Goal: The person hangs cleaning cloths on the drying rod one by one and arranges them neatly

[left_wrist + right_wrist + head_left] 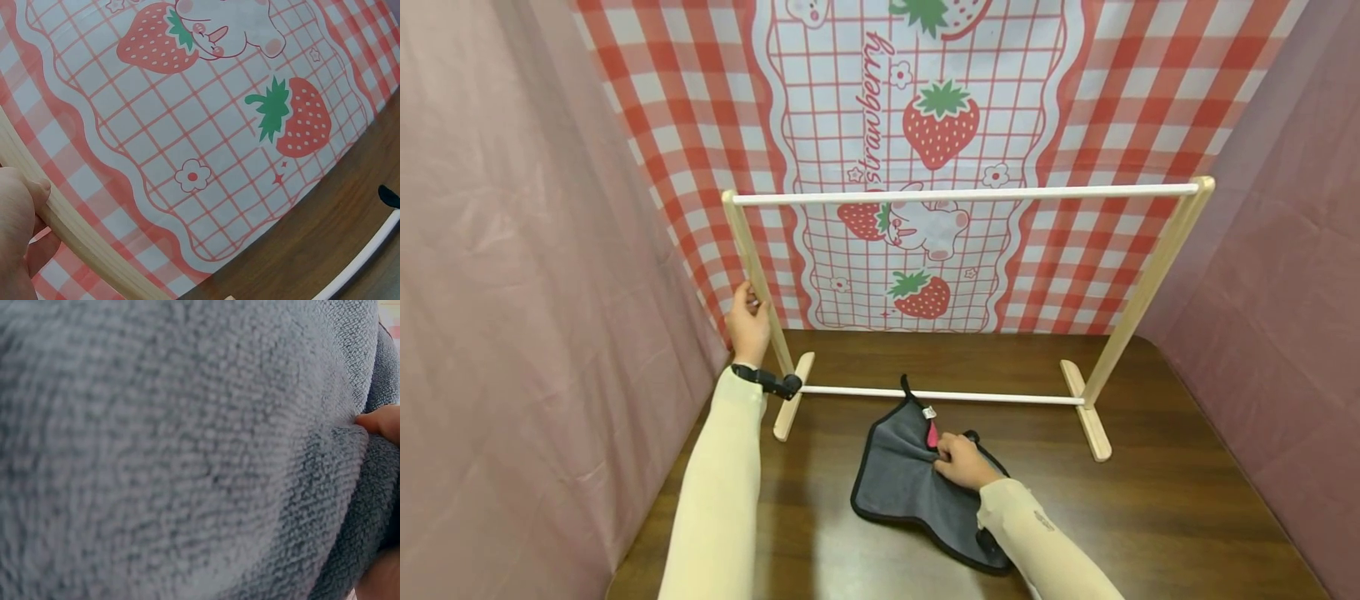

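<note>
A wooden rack (1145, 292) with white rods stands on the table. My left hand (749, 325) is at its left post (758, 279); in the left wrist view the hand (19, 228) has its thumb against the post (81, 240), and the fingers go behind it. My right hand (964, 461) pinches a grey cloth (891, 475) with black edging, which bunches at the fingertips. The cloth's black loop (906, 384) lies over the lower rod (1000, 398). Close up in the right wrist view, the cloth (175, 450) folds between the fingers (382, 422).
Behind the rack hangs a red-and-white checked strawberry cloth (940, 125). Pink curtains (512, 250) flank the brown table (1180, 517). The rack's right foot (1086, 410) rests on the tabletop.
</note>
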Demonstrator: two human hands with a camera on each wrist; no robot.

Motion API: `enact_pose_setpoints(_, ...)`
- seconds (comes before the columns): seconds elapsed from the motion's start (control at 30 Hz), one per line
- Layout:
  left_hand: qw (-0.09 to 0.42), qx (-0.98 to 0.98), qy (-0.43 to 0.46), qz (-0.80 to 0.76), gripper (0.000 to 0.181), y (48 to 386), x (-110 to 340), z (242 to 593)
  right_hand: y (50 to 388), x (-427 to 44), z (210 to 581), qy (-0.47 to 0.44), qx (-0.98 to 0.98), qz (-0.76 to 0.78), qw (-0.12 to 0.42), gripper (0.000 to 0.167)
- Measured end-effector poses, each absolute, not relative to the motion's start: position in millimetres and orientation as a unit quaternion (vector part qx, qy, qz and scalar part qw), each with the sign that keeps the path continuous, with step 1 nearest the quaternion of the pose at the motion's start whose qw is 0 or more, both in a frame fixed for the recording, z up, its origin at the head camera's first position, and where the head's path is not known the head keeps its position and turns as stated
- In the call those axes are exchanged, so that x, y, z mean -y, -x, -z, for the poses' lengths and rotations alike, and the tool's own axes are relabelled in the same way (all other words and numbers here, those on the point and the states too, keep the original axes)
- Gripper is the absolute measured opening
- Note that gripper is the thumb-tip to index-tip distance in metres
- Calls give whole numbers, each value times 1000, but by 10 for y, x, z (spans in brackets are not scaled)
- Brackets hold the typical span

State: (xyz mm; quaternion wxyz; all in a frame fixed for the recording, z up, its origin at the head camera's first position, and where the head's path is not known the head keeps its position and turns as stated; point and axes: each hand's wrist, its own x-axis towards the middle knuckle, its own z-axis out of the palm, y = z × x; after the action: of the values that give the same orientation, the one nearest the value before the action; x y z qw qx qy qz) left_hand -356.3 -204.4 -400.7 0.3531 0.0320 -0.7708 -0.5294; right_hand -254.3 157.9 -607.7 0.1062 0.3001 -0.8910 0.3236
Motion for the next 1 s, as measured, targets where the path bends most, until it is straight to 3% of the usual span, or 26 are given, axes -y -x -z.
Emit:
enact_pose_setpoints(0.33,352,773,-28,527,38,3558,2040,4002,2579,-1655,6013,-319,870,-353,126,41)
enact_pose_setpoints(1.0,341,779,-35,524,40,3566,2069,3996,2675,-1724,5421,-345,846,-336,227,41)
